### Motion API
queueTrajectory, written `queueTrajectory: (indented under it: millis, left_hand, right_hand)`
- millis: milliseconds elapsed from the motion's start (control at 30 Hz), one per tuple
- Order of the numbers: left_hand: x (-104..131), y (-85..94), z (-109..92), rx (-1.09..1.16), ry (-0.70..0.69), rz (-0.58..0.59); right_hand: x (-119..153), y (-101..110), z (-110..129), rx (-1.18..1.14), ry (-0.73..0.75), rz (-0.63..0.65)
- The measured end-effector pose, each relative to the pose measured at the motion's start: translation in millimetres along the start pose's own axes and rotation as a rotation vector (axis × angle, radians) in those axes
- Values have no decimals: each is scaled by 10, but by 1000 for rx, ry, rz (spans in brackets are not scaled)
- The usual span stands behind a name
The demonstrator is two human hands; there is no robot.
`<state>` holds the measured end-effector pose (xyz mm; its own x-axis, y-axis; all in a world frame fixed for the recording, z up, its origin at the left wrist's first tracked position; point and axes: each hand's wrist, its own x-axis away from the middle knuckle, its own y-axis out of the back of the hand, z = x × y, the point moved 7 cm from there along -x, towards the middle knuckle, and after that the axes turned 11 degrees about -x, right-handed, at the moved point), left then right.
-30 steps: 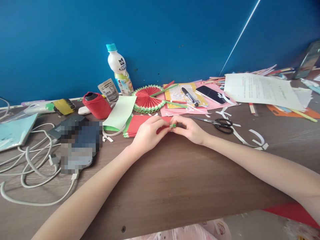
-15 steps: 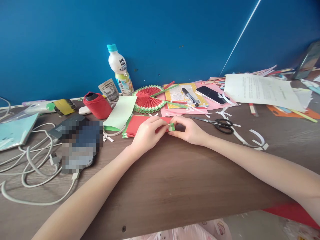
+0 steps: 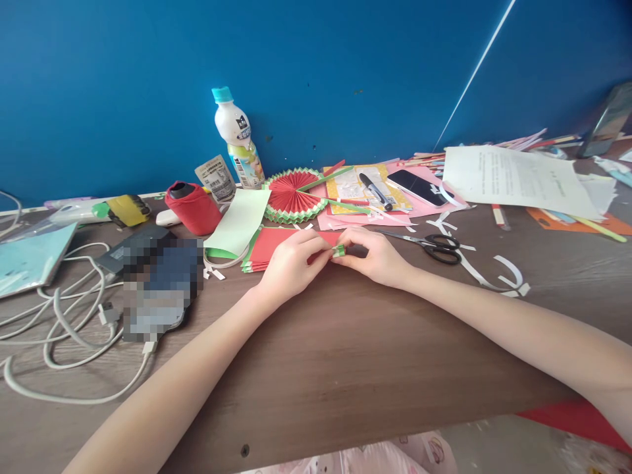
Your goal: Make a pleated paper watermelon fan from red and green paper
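Observation:
Red paper edged in green (image 3: 279,242) lies in layers on the desk, partly under my left hand (image 3: 296,260). Thumb and fingers of that hand are pinched at the paper's right end. From the other side my right hand (image 3: 368,257) pinches the small green end of the paper (image 3: 338,251) between thumb and fingers. The fingertips of both hands almost meet there and hide most of the fold. Just behind the hands lies a round pleated fan (image 3: 296,194), red with a green zigzag rim.
Black-handled scissors (image 3: 437,248) and white paper strips (image 3: 508,271) lie to the right. A marker (image 3: 375,191) and a phone (image 3: 419,186) rest on papers behind. At left are a bottle (image 3: 239,141), a red cloth-wrapped object (image 3: 194,209), a pale green sheet (image 3: 239,220) and tangled white cables (image 3: 64,316).
The green end between my fingertips shows smaller and more tilted than before. Both hands have stayed in nearly the same place.

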<state>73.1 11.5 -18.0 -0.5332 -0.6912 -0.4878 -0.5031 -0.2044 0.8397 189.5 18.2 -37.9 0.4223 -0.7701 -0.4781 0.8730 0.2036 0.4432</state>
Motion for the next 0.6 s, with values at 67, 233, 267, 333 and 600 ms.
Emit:
queueTrajectory:
  millis: [67, 233, 267, 333, 600]
  left_hand:
    - [2, -4, 0, -8, -3, 6]
    - [2, -8, -7, -8, -24, 15]
    - [2, -8, -8, -8, -28, 16]
    - [1, -11, -11, -7, -37, 20]
    - [9, -20, -13, 18, -73, 39]
  right_hand:
    - [1, 4, 22, 33, 31, -11]
    - [7, 15, 65, 72, 90, -42]
    - [10, 18, 73, 76, 98, -47]
    - [17, 20, 87, 84, 112, -48]
    - [25, 11, 81, 82, 120, -27]
